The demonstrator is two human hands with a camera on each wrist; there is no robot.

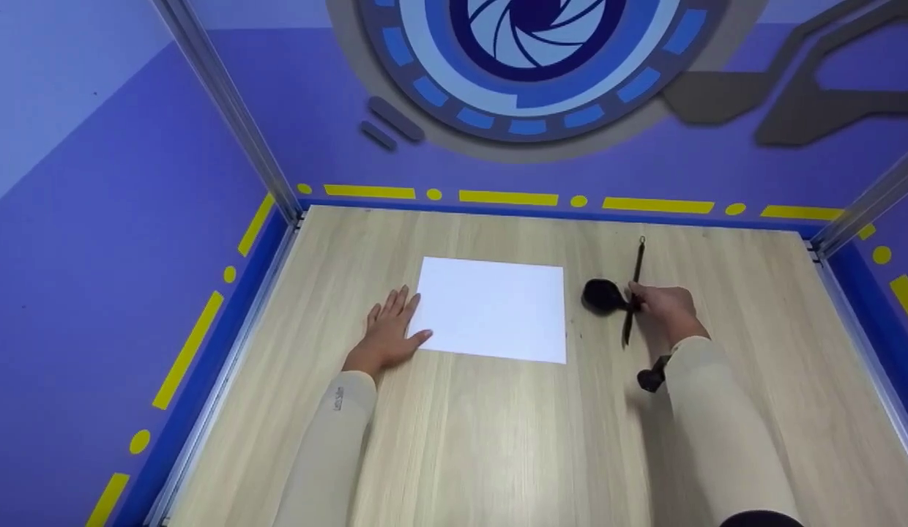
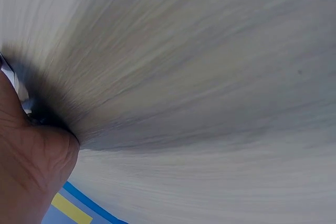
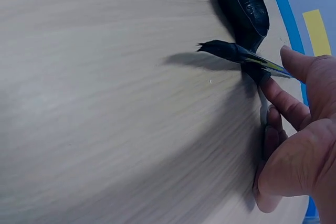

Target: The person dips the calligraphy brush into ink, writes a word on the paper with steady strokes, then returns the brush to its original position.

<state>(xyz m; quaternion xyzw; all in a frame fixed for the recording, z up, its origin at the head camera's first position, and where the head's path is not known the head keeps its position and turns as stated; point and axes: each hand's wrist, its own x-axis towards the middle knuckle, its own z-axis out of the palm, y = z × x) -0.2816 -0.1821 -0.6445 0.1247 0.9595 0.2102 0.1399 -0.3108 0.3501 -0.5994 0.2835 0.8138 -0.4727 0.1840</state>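
Note:
A white sheet of paper lies on the table. My left hand rests flat at its left side, fingers spread, with the thumb over the lower left edge. In the left wrist view, only the base of that hand shows. My right hand pinches a dark brush around its middle. Left of that hand is a small black dish with a short handle. The right wrist view shows the brush's dark bristles above the dish's handle, and a finger of my right hand touching the handle.
The wooden table meets a blue and purple wall with yellow marks at the back. Similar panels stand at both sides, with metal posts at the corners. A black rounded object sits beside the right sleeve at the wrist.

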